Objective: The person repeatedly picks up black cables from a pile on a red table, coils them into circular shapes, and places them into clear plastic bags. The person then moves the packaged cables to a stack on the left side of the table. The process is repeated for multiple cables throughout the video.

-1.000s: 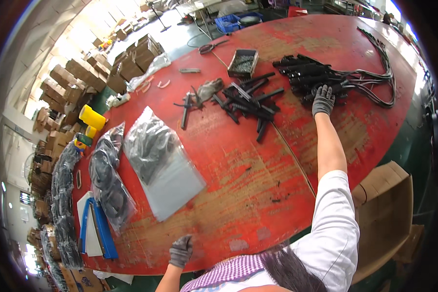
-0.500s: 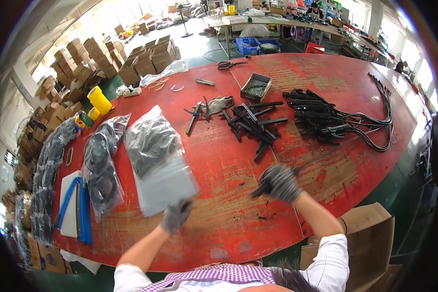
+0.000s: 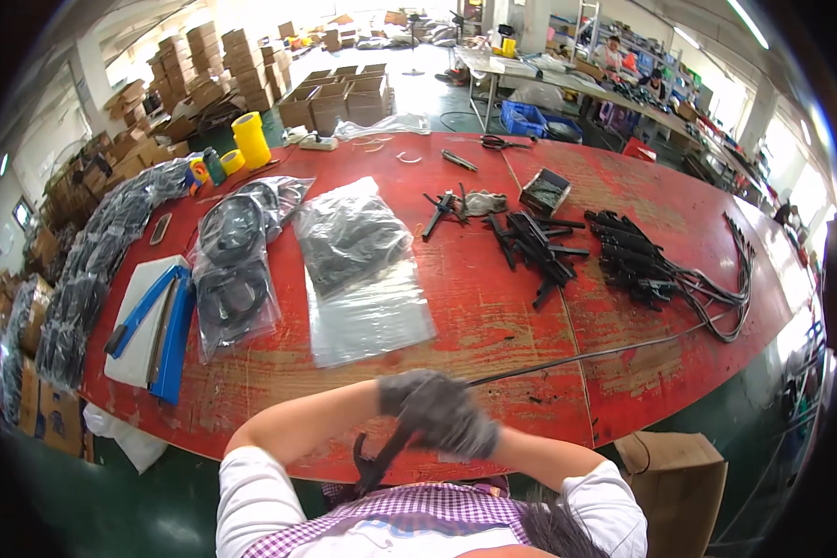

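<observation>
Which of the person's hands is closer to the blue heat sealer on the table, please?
The left. The left hand is at the table's near edge, on the same side as the blue heat sealer. The right hand is pressed against the left, slightly farther off.

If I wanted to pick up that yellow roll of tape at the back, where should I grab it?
Grip the yellow tape roll around its round side wall, coming from the front. It stands upright like a short drum, and smaller things crowd its left side.
</observation>
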A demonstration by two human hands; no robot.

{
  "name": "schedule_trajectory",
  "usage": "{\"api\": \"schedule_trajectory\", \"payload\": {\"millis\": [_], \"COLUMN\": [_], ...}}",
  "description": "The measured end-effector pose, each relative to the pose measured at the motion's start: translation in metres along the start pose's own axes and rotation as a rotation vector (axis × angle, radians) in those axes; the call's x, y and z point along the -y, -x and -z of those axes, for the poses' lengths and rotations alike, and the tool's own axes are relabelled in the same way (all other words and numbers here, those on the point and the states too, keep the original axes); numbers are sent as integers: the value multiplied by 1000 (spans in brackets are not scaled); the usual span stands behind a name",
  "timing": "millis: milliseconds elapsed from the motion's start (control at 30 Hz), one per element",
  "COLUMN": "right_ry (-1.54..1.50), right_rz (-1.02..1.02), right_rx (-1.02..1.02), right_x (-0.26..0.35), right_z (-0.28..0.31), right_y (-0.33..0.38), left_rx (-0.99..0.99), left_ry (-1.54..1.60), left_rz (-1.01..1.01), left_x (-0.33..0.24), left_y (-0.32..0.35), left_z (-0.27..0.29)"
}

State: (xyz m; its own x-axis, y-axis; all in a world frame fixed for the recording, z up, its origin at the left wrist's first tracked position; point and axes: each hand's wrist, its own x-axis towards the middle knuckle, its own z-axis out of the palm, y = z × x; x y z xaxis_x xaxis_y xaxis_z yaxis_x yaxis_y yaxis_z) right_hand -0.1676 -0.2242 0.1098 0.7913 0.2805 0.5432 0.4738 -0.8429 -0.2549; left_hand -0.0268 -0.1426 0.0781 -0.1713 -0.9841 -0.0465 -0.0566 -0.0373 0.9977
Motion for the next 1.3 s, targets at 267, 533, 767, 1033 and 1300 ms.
{"api": "schedule_trajectory", "payload": {"millis": [267,533,767,1033,1300], "right_ry": [481,34,96,565,138], "right_rz": [-630,216,-558,-362,87], "right_rx": [60,501,226,564,-21], "right_x": [-143,-6,-45,-157,26], "right_z": [77,-18,1,21,7], "right_y": [155,-29,-65,123,-98], "left_rx": [-757,-846,-405,-455,-828], "left_ry": [1084,-257,991,1075,-519], "left_rz": [-457,-126,221,-677,284], "left_x": [-32,-46,-65,-45,-85], "left_y": [271,147,176,284,121], "left_z": [84,17,15,65,10]}}
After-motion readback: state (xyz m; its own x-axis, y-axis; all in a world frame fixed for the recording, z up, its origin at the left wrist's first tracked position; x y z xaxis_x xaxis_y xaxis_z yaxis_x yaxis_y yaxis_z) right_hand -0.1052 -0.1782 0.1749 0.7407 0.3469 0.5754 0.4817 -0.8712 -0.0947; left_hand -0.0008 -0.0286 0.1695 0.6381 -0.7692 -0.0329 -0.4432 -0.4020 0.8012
